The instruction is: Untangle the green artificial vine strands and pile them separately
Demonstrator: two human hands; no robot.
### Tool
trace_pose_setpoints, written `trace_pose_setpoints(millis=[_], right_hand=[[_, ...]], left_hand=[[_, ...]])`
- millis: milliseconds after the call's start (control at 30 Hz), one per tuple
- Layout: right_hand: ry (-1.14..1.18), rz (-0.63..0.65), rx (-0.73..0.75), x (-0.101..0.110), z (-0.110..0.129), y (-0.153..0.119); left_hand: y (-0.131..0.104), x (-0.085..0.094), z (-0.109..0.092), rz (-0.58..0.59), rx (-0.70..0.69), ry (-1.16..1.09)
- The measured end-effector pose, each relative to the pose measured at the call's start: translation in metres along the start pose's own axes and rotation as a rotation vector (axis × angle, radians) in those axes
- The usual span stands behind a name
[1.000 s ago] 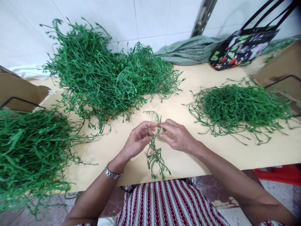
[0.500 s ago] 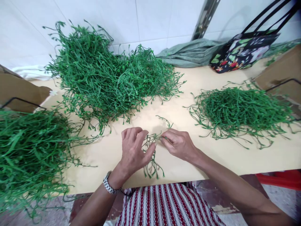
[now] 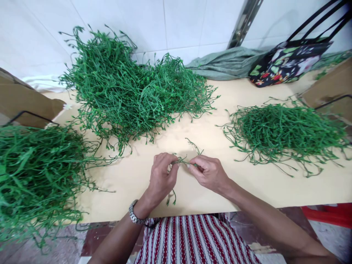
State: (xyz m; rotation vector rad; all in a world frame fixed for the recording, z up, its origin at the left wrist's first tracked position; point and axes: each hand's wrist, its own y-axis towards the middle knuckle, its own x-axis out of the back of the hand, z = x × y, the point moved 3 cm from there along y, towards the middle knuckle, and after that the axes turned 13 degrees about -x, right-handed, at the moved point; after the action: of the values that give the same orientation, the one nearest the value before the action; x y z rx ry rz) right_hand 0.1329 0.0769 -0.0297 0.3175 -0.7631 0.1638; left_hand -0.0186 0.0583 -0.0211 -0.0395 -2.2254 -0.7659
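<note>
The left hand (image 3: 162,178) pinched a thin green sprig (image 3: 182,161) between thumb and fingertips, just below the middle of the frame. The right hand (image 3: 210,172) had its thumb and forefinger pressed together on the sprig's other side, the two sets of fingertips near each other but apart. A few stem ends (image 3: 173,198) hung below the left hand, and a curved strand (image 3: 194,145) stuck out above the right; whether these belonged to the same piece could not be told.

The step in hand looked like fine two-handed work on the sprig's joint. The next move seemed to call for a light, steady pinch on the left and small, exact finger movements on the right.

Beyond the hands, the pale bench (image 3: 198,194) bore a large green heap (image 3: 118,84) at upper left, a second heap (image 3: 33,168) at lower left, and a third heap (image 3: 286,132) at right. A floral bag (image 3: 288,64) stood at upper right.
</note>
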Motion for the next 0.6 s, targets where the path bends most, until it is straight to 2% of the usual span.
trace_pose_setpoints(millis=[100, 233, 333, 433, 533, 600], right_hand=[[0.021, -0.002, 0.007, -0.001, 0.000, -0.002], [-0.016, 0.053, 0.083, -0.006, 0.001, -0.008], [-0.053, 0.233, 0.088, -0.007, 0.003, -0.012], [0.107, 0.352, -0.035, 0.006, 0.000, -0.008], [0.235, 0.279, -0.177, 0.031, -0.008, 0.004], [0.223, 0.188, -0.180, 0.045, -0.010, 0.014]], left_hand=[[-0.002, 0.000, 0.004, -0.088, 0.154, -0.207], [-0.005, -0.002, 0.007, -0.187, 0.199, -0.320], [-0.005, -0.002, 0.008, -0.196, 0.115, -0.296], [-0.003, 0.001, 0.007, -0.158, -0.003, -0.272], [0.000, 0.006, 0.005, -0.110, -0.120, -0.305], [0.002, 0.006, 0.003, -0.046, -0.185, -0.356]])
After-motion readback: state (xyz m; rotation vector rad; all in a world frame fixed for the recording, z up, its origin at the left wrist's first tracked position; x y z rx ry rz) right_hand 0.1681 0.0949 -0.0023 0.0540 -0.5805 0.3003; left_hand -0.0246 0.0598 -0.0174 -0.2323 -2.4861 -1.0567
